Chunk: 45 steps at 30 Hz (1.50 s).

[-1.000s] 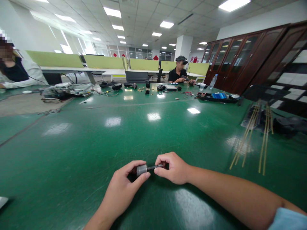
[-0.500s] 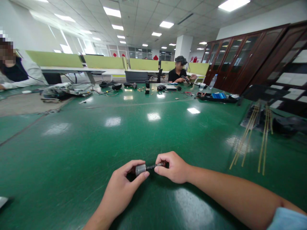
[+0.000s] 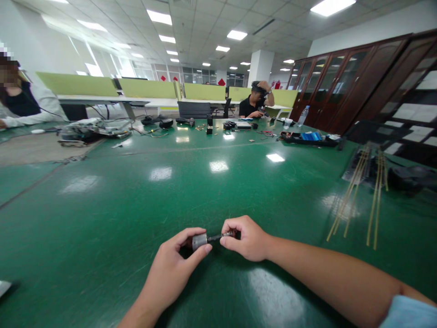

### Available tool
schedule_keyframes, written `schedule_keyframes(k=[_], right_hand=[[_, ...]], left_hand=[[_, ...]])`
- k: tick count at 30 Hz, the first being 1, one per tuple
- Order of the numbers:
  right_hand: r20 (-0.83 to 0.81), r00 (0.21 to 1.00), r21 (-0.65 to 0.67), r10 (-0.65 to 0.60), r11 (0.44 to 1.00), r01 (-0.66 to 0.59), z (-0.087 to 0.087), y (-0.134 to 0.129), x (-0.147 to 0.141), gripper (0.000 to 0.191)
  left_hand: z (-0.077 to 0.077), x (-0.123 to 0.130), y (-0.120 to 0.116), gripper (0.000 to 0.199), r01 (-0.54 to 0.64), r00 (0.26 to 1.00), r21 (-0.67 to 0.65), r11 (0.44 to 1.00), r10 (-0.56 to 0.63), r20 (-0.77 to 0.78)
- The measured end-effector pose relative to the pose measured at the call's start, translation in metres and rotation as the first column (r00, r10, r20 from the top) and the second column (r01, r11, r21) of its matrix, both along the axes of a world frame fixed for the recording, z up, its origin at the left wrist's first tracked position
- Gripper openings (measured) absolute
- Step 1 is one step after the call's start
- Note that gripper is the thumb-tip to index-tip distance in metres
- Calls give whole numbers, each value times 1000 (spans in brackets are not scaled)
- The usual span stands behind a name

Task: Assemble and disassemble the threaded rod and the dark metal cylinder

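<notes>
My left hand (image 3: 172, 264) pinches a grey cylinder (image 3: 199, 242) between thumb and fingers, while my right hand (image 3: 247, 239) pinches the far end of the thin dark rod (image 3: 214, 238) that runs from it. Both parts are at the near middle of the green table (image 3: 136, 200), though I cannot tell if they touch it. I judge this a two-handed handling step, and the next move calls for a steady left grip and the rod kept in line.

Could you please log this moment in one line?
left hand: grips metal cylinder; right hand: pinches thin rod end; below: green table
</notes>
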State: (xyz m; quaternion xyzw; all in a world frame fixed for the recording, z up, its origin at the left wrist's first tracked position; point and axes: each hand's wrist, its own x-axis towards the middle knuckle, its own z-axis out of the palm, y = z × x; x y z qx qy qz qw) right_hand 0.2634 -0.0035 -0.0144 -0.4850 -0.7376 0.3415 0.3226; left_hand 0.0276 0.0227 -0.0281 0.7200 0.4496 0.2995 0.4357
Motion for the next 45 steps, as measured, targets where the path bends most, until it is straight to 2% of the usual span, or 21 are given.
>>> schedule_keyframes(k=[45], right_hand=[[-76,997,-24,-28,999,26,-1,2,2,17]], left_hand=[[4,-1,1,39,-31,995,-53,998,36,90]])
